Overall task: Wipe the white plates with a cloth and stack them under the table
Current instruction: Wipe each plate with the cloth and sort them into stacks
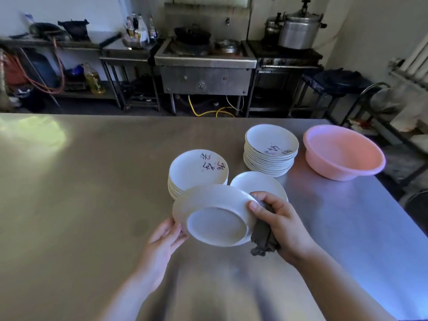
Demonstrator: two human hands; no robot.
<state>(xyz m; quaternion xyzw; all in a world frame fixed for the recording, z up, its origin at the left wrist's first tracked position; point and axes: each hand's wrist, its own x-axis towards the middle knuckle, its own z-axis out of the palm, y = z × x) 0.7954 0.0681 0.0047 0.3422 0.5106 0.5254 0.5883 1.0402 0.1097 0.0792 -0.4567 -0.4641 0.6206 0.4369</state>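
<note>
From the head camera, a white plate (215, 214) is held above the steel desk (92, 181), tilted with its underside and foot ring turned toward the viewer. The left hand (162, 239) grips its lower left rim, fingers curled behind the edge. The right hand (280, 225) holds the right rim, thumb pressed on the underside, while its fingers are clamped round a dark grey cloth (262, 237) that hangs bunched against the plate's edge.

Just behind the held plate sits a short stack of plates (198, 170) with painted markings on the top one; a single plate (257, 184) lies beside it to the right. Farther back stands a taller stack (271, 151), and beside that a pink basin (342, 152) near the desk's right edge.
</note>
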